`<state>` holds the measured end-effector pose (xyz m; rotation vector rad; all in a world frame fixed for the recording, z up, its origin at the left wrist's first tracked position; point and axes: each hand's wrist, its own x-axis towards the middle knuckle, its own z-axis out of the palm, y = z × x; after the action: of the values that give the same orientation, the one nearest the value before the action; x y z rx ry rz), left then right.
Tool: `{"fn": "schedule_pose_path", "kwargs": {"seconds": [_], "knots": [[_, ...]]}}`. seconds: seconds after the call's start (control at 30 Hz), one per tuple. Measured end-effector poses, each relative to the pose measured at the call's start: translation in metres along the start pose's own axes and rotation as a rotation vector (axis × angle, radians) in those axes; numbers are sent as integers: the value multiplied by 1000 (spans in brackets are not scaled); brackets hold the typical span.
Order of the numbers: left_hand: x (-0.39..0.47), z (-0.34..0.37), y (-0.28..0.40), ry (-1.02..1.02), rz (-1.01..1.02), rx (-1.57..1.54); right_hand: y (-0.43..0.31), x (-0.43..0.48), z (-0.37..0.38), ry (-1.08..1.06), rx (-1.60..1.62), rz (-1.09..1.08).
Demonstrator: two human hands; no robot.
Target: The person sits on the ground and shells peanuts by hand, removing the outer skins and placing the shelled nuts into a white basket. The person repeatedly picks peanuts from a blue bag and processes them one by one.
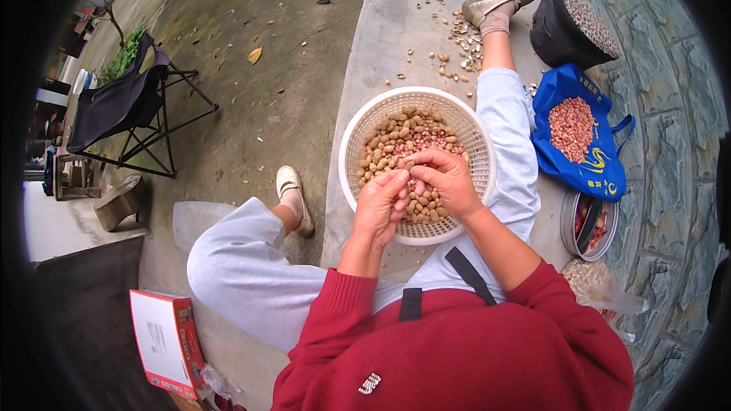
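Note:
A round white plastic basket (417, 238) stands between my legs. It holds unshelled peanuts (384, 145) and loose reddish peanut kernels (420, 140). Over its near part my left hand (381, 197) and my right hand (448, 180) meet, fingertips close together. Between them is a small brownish peanut or piece of shell (409, 165), pinched by the right thumb and finger; the left thumb and forefinger touch it too. Whether anything lies in the curled fingers below, I cannot tell. To the right, shelled kernels (571, 128) are heaped on a blue bag (602, 168).
Peanut shells (469, 45) litter the concrete near my right shoe. A black stool with a patterned top (588, 20) and a round metal tin (611, 228) stand along the stone wall. A folding chair (117, 105) is at left, a cardboard box (163, 342) at lower left.

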<state>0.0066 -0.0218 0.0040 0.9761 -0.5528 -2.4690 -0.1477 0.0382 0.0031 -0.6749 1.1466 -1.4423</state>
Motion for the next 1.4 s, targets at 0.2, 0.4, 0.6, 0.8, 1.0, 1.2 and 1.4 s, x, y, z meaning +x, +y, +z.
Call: {"fn": "schedule_pose_path", "kwargs": {"seconds": [0.2, 0.4, 0.6, 0.8, 1.0, 1.2, 1.4], "knots": [[0, 1, -4, 41, -15, 6, 1, 1, -6, 15, 18, 63], [-8, -6, 22, 159, 248, -162, -19, 37, -49, 129, -1133, -135], [-3, -29, 39, 276, 343, -237, -22, 79, -18, -50, -1436, -103], [-2, -37, 37, 247, 315, -293, 9, 27, 36, -251, -1511, -230], [-5, -34, 38, 271, 304, -293, 9, -24, 7, -381, -1568, -388], [-4, -35, 39, 244, 307, -286, -13, 14, -50, -248, -1461, -279], [-4, -34, 39, 241, 313, -292, -39, 53, -48, 84, -1123, -405]]}}
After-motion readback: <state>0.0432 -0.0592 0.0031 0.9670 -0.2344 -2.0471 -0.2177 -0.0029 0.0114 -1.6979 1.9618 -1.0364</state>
